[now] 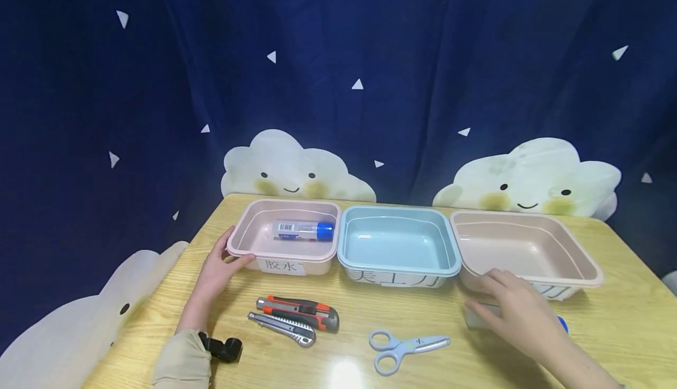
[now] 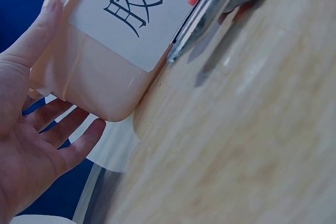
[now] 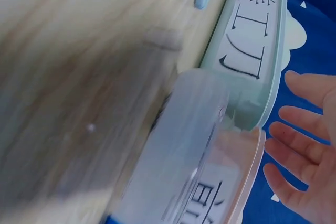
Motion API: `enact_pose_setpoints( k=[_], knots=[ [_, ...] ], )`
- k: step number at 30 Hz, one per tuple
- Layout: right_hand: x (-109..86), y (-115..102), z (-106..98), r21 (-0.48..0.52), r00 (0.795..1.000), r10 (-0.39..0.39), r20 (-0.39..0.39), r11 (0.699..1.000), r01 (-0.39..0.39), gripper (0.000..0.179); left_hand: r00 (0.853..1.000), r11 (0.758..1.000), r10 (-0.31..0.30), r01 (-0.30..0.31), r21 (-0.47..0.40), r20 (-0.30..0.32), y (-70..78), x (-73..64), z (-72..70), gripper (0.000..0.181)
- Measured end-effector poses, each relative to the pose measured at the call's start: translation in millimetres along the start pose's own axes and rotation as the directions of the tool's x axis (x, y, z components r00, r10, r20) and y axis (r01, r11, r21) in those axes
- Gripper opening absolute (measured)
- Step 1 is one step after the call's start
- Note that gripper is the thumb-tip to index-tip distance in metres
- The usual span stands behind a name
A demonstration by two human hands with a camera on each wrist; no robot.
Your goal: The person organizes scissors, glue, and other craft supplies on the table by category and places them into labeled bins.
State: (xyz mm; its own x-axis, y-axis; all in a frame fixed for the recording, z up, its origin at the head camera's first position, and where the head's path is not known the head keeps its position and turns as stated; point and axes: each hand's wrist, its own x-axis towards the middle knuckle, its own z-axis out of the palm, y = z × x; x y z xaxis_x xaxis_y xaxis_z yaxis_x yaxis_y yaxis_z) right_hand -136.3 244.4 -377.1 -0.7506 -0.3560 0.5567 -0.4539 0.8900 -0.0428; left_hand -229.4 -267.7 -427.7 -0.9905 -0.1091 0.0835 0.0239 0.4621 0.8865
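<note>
My left hand [image 1: 219,268] holds the corner of the left pink bin [image 1: 317,265], thumb at the front rim and fingers around the side. A clear glue bottle with a blue cap [image 1: 325,231] lies inside that bin. My right hand [image 1: 515,312] is over a second blue-capped glue bottle [image 3: 173,145], in front of the right bin [image 1: 576,260]. In the right wrist view its fingers are spread, apart from the bottle. The hand hides the bottle's middle in the head view. Between the hands lie two utility knives [image 1: 298,312] and light-blue scissors [image 1: 404,348].
A light-blue bin [image 1: 402,248] stands between the two pinkish bins, all in a row with paper labels on their fronts. A dark blue curtain [image 1: 338,36] with white clouds hangs behind the wooden table [image 1: 296,368].
</note>
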Motion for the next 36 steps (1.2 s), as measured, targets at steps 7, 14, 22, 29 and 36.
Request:
enact_pose_setpoints(
  k=[7,14,22,29,36],
  knots=[
    [-21.0,14,-3,-0.025,0.999,-0.002,0.041,1.0,0.003,0.037,1.0,1.0,-0.012,0.012,-0.013,0.015,0.8,1.4,0.1,0.091],
    [-37.2,31,-4,-0.075,0.987,0.038,0.156,0.997,-0.027,0.057,1.0,1.0,-0.026,0.026,-0.006,0.015,2.3,0.2,-1.4,0.091],
    [-45.1,47,-8,-0.106,0.961,0.044,0.273,0.994,-0.015,0.056,1.0,1.0,-0.018,0.018,-0.01,0.02,0.8,0.3,-1.2,0.091],
    [-49.3,52,-6,-0.106,0.957,0.04,0.289,0.994,-0.01,0.056,1.0,1.0,-0.008,0.009,-0.014,0.009,-3.4,1.3,0.4,0.092],
    [-52.2,54,-3,-0.094,0.972,-0.009,0.235,0.995,0.032,0.056,1.0,1.0,-0.002,0.003,-0.027,0.013,-1.1,0.4,-0.1,0.089]
  ],
)
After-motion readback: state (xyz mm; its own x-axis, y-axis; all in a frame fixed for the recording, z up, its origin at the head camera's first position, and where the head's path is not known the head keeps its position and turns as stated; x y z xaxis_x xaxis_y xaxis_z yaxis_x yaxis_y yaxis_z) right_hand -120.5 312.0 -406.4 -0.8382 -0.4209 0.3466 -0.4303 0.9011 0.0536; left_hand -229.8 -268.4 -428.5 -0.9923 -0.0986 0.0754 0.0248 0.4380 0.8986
